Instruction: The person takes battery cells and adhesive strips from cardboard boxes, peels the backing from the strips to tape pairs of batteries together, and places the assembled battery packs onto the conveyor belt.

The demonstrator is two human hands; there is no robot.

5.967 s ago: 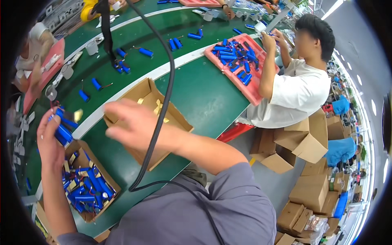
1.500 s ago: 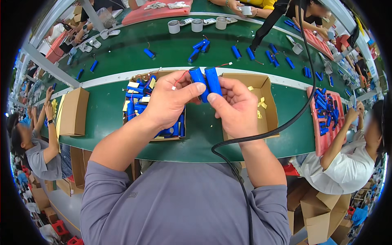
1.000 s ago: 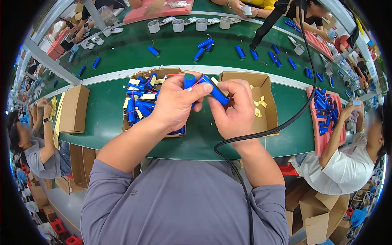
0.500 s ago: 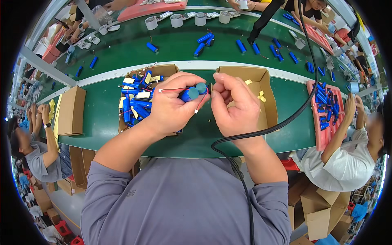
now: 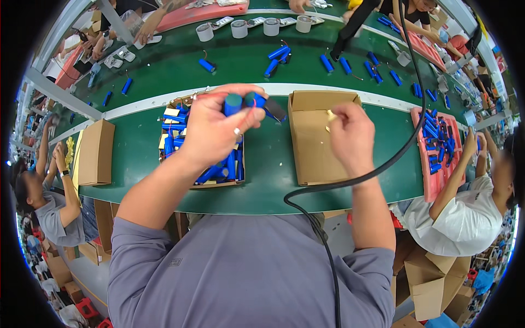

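Note:
My left hand (image 5: 210,126) is closed around two blue cylindrical battery packs (image 5: 233,104) with green end caps. Red wires and small white plugs trail from them, and one pack bears a dark flat pad (image 5: 275,110). Beneath this hand is a cardboard box (image 5: 216,186) heaped with blue battery packs (image 5: 210,174) and pale yellow slips. Over an open cardboard box (image 5: 314,164), my right hand (image 5: 354,136) pinches a small pale yellow slip (image 5: 331,115) at its fingertips. Motion blurs this hand slightly.
A black cable (image 5: 377,172) hangs across my right forearm. Loose battery packs (image 5: 206,65) and white cylindrical devices (image 5: 239,29) lie on the green belt beyond. A pink tray (image 5: 456,180) of packs stands right, a closed carton (image 5: 97,153) left. Co-workers sit on both sides.
My hands have moved apart. The left went left with the battery packs, now turned so the dark pad shows; the right moved right over the open box with a yellow slip.

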